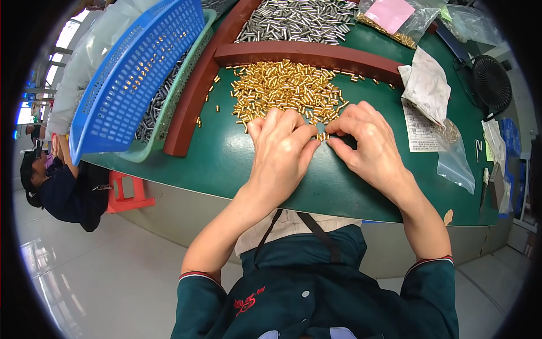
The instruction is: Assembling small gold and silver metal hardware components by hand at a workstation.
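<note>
A heap of small gold-coloured metal cylinders lies on the green table top, bounded by a dark red wooden frame. My left hand lies palm down at the near edge of the heap, fingers curled over some pieces. My right hand is beside it, thumb and forefinger pinched around a few gold cylinders between the two hands. The fingertips of both hands almost touch there.
Silver metal cylinders fill the section behind the frame. A blue plastic basket leans over a green basket of dark cylinders at left. Paper sheets and plastic bags lie at right, near a black fan. Another person sits at far left.
</note>
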Action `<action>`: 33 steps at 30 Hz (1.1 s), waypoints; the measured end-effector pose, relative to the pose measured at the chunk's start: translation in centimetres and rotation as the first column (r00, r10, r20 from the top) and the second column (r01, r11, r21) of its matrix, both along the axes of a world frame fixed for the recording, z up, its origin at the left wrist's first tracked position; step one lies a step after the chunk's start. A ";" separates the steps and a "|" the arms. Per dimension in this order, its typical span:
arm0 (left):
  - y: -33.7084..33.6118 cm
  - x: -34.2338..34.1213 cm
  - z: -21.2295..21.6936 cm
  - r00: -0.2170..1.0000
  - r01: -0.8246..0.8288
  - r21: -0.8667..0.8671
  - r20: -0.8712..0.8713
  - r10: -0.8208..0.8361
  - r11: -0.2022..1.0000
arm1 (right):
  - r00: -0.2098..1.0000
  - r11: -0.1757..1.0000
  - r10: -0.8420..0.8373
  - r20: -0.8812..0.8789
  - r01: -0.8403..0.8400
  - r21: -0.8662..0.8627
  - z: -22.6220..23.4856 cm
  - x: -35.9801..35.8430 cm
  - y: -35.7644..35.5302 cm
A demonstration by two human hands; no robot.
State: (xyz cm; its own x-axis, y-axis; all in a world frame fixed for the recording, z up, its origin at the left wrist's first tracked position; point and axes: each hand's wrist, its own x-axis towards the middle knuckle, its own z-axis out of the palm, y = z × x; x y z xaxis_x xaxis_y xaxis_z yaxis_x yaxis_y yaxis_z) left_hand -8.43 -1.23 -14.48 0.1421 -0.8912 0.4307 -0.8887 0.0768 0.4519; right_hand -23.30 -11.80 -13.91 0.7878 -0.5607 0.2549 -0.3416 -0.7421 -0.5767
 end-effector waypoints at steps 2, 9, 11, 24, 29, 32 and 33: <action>0.0 0.0 0.0 1.000 0.000 0.007 0.000 0.000 1.000 | 1.000 1.000 0.001 0.004 -0.001 0.001 -0.1 0.1 0.0; 0.2 0.1 0.1 1.000 0.000 0.009 0.002 0.000 1.000 | 1.000 1.000 0.004 0.014 -0.004 0.002 -0.1 0.1 0.1; 0.2 0.2 0.1 1.000 -0.005 0.004 -0.010 0.005 1.000 | 1.000 1.000 0.004 0.001 -0.004 0.010 0.2 0.0 0.0; -0.1 0.1 -0.7 0.993 0.060 -0.061 0.101 -0.054 0.996 | 0.986 0.978 0.127 0.107 -0.106 -0.181 -0.7 0.3 0.1; 0.2 -0.2 -0.2 0.987 0.091 -0.033 0.139 -0.086 0.995 | 0.983 0.970 0.164 0.081 -0.145 -0.195 -0.4 0.2 0.0; 0.3 -0.3 0.0 0.994 0.084 -0.040 0.079 -0.080 0.996 | 0.983 0.975 0.170 0.069 -0.158 -0.155 -0.3 0.1 0.1; 0.4 -0.3 -0.1 0.994 0.084 -0.039 0.080 -0.081 0.996 | 0.983 0.978 0.168 0.077 -0.156 -0.141 -0.3 0.1 0.2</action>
State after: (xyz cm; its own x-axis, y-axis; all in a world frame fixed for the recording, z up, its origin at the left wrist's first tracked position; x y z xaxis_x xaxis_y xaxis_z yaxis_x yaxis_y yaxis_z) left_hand -8.72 -0.86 -14.56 0.0334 -0.8791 0.4755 -0.9111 0.1688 0.3761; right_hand -23.18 -11.61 -14.20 0.8365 -0.3839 0.3910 -0.1631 -0.8557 -0.4911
